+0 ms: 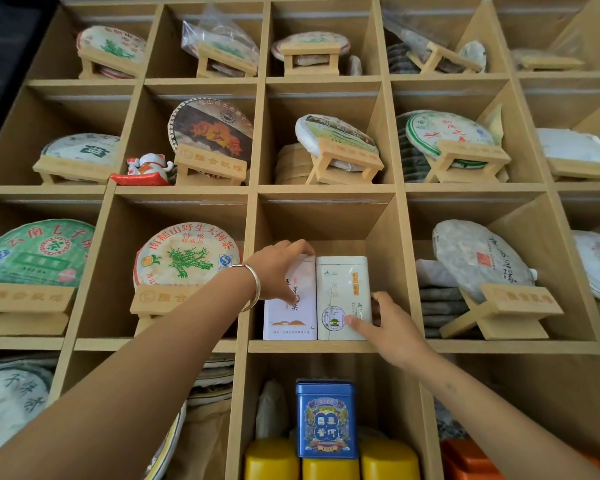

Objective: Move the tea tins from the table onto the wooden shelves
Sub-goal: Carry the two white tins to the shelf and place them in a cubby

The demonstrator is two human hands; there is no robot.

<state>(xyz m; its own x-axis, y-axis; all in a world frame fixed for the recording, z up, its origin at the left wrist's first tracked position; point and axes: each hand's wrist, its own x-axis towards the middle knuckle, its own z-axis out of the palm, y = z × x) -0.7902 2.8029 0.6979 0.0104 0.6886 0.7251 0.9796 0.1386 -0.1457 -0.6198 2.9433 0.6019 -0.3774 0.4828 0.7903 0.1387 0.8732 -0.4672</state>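
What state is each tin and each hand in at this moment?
White tin with the brown hill print: upright in the shelf compartment, gripped at its top.
Cream tin: upright, touching the white tin's side.
Blue tin: upright, lid on, standing on yellow canisters one compartment down.
Left hand: holds the white tin.
Right hand: grips the cream tin's lower right edge.
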